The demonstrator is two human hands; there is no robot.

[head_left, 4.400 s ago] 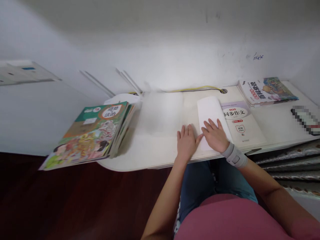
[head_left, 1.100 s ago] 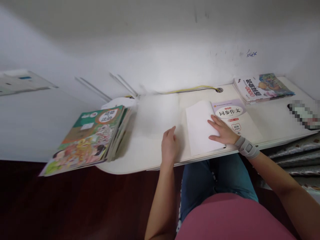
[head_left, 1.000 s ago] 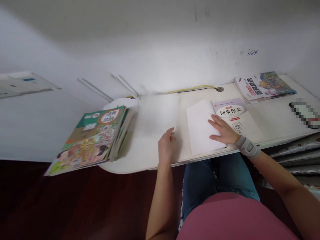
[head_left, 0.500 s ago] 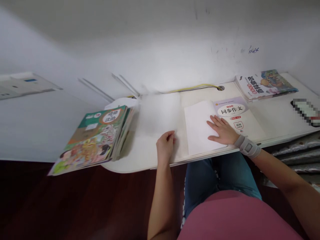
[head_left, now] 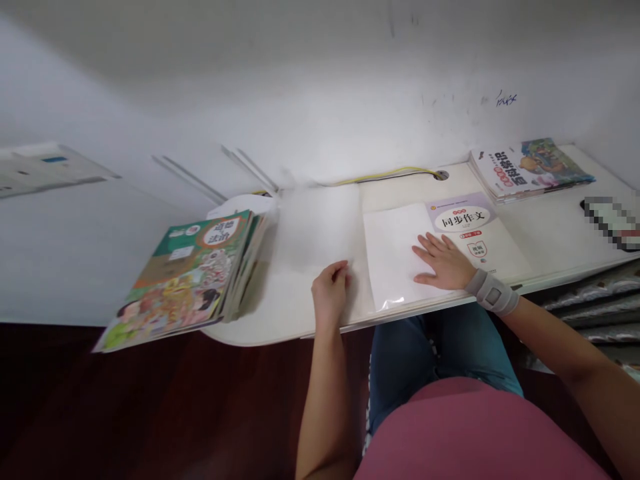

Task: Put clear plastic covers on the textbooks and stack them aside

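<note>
workbook [head_left: 480, 230]: lilac, cream | wristband [head_left: 494, 293]: grey | textbook [head_left: 180, 280]: green, orange | cable [head_left: 410, 169]: yellow | shirt [head_left: 480, 433]: pink

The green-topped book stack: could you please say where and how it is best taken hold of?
Probably by its near-left corner, from the near side: the book stack juts past the desk there, so a grip could close from above and below.

- Right hand [head_left: 445, 264], fingers spread, lies across a white-and-lilac paper booklet [head_left: 500, 253] and the glossy white sheet [head_left: 393, 247] adjoining it.
- Left hand [head_left: 330, 293], fingers curled, rests by a pale, translucent sheet [head_left: 317, 230]; whether it grips anything is unclear.
- Colourful, green-topped stack of paperbacks [head_left: 185, 273] overhangs the rounded white desk [head_left: 280, 317].
- Thin yellow cable [head_left: 380, 176] runs along the wall.
</note>
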